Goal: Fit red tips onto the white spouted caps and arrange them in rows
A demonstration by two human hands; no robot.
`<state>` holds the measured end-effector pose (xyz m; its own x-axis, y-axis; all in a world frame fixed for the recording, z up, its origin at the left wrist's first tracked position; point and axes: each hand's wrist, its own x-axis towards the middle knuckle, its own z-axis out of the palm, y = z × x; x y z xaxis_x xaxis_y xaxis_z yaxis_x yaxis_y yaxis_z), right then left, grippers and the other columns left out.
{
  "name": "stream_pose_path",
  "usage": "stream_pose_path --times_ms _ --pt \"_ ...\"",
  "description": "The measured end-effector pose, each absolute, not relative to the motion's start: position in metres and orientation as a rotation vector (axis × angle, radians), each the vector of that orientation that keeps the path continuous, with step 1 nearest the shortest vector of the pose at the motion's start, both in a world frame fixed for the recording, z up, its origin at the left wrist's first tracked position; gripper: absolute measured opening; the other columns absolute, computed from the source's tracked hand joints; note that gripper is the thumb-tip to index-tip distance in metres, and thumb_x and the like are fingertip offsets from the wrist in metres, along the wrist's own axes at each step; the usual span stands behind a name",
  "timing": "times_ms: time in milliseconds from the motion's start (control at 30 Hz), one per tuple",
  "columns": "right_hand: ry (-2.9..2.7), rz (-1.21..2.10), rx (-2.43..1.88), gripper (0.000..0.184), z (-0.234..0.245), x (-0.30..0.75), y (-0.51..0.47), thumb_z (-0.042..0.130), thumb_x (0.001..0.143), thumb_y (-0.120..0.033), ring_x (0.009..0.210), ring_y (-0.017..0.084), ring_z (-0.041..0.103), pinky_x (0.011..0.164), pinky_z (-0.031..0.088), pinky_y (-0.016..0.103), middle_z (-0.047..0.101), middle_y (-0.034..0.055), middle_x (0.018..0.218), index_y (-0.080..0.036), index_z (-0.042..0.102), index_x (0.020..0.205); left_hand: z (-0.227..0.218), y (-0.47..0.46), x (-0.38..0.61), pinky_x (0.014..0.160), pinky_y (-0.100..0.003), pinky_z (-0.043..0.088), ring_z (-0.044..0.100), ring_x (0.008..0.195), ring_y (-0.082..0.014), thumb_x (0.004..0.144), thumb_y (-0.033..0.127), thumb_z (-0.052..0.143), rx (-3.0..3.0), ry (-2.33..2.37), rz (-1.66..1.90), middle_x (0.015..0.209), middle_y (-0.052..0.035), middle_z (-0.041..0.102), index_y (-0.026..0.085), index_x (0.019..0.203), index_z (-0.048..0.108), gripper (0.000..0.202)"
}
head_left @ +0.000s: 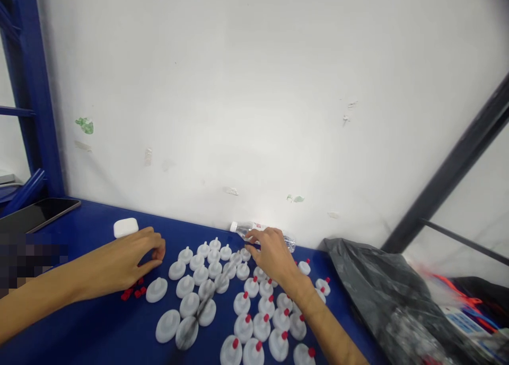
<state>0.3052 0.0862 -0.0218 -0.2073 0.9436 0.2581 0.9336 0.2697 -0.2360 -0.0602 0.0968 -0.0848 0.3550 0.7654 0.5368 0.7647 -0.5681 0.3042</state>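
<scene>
Rows of round white plastic pieces, each with a short central spout, stand on the blue table. In the left group the pieces point(190, 304) have bare spouts; in the right group the pieces point(243, 328) carry small red caps point(248, 319). My left hand point(139, 256) hovers over a few loose red caps point(127, 294), its fingers curled in; whether something sits between them is hidden. Reaching to the far end of the rows, my right hand point(274, 253) has thumb and forefinger apart, just above a bare-spouted white piece point(245, 255).
A clear bottle point(244, 228) lies against the wall behind my right hand. A white rounded case point(125, 227) and a phone point(40, 215) lie at the left. Dark plastic bags point(366, 280) bulge at the right. A blurred dark cord point(207, 301) crosses the left rows.
</scene>
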Motion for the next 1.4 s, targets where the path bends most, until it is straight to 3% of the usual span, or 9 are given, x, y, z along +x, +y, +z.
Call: stream_pose_path --times_ms 100,200,333,467,633,900,1033,1200,1400 --pt "-2.210 0.138 -1.666 0.016 -0.006 0.309 0.080 0.071 0.112 -0.020 0.121 0.029 0.076 0.113 0.054 0.045 0.087 0.0068 0.118 -0.025 0.084 0.121 -0.077 0.102 -0.059 0.081 -0.031 0.046 0.067 0.083 -0.0225 0.113 0.030 0.051 2.615 1.366 1.020 0.096 0.0002 0.072 0.024 0.097 0.074 0.029" --pt "-2.307 0.375 -1.588 0.004 0.002 0.312 0.076 0.083 0.106 -0.028 0.097 0.022 0.080 0.088 0.058 0.033 0.088 0.0001 0.101 -0.027 0.086 0.104 -0.074 0.105 -0.055 0.093 -0.031 0.052 0.070 0.101 -0.0232 0.120 0.032 0.053 2.671 1.213 1.100 0.108 0.0008 0.077 0.027 0.117 0.079 0.026" --pt "-2.375 0.588 -1.525 0.011 -0.007 0.316 0.081 0.093 0.092 -0.018 0.085 0.019 0.078 0.077 0.054 0.028 0.084 -0.0023 0.085 -0.025 0.085 0.090 -0.080 0.101 -0.041 0.097 -0.033 0.054 0.068 0.106 -0.0230 0.125 0.028 0.051 2.761 1.035 1.235 0.114 0.0001 0.079 0.028 0.127 0.079 0.028" --pt "-2.351 0.605 -1.470 0.012 -0.016 0.324 0.089 0.087 0.097 -0.026 0.083 0.021 0.076 0.078 0.052 0.032 0.081 -0.0011 0.085 -0.025 0.079 0.088 -0.082 0.092 -0.031 0.097 -0.037 0.051 0.066 0.105 -0.0237 0.126 0.031 0.055 2.809 0.924 1.302 0.108 0.0005 0.081 0.027 0.119 0.076 0.022" --pt "-2.291 0.638 -1.363 0.018 -0.013 0.322 0.085 0.060 0.113 -0.041 0.081 0.020 0.077 0.074 0.056 0.033 0.080 -0.0003 0.093 -0.026 0.066 0.105 -0.072 0.079 -0.023 0.093 -0.038 0.052 0.065 0.101 -0.0225 0.126 0.028 0.053 2.770 0.862 1.459 0.107 -0.0007 0.080 0.025 0.115 0.072 0.022" --pt "-2.330 0.480 -1.224 0.015 -0.018 0.266 0.053 0.071 0.102 -0.027 0.111 0.030 0.074 0.105 0.060 0.049 0.078 0.0013 0.111 -0.034 0.078 0.113 -0.067 0.058 -0.002 0.086 -0.036 0.061 0.068 0.094 -0.0216 0.121 0.017 0.061 2.717 0.604 1.655 0.105 -0.0032 0.085 0.025 0.129 0.072 0.016" --pt "-2.345 0.408 -1.132 0.018 -0.020 0.251 0.038 0.072 0.102 -0.024 0.113 0.030 0.077 0.105 0.064 0.045 0.080 0.0010 0.117 -0.035 0.078 0.114 -0.073 0.048 0.005 0.083 -0.034 0.063 0.071 0.094 -0.0224 0.122 0.026 0.061 2.723 0.572 1.602 0.103 -0.0030 0.083 0.026 0.127 0.073 0.013" --pt "-2.367 0.315 -1.005 0.019 -0.021 0.249 0.034 0.072 0.103 -0.018 0.112 0.028 0.078 0.111 0.063 0.044 0.082 -0.0021 0.113 -0.034 0.076 0.112 -0.078 0.040 0.005 0.091 -0.033 0.059 0.071 0.100 -0.0213 0.119 0.013 0.059 2.728 0.642 1.514 0.111 -0.0004 0.081 0.026 0.127 0.069 0.018" --pt "-2.358 0.259 -0.945 0.010 -0.030 0.252 0.038 0.064 0.112 -0.026 0.106 0.026 0.080 0.094 0.067 0.045 0.079 -0.0028 0.113 -0.035 0.069 0.114 -0.084 0.042 0.004 0.090 -0.040 0.057 0.071 0.102 -0.0259 0.114 0.006 0.057 2.781 0.706 1.491 0.114 -0.0041 0.082 0.024 0.130 0.068 0.027"
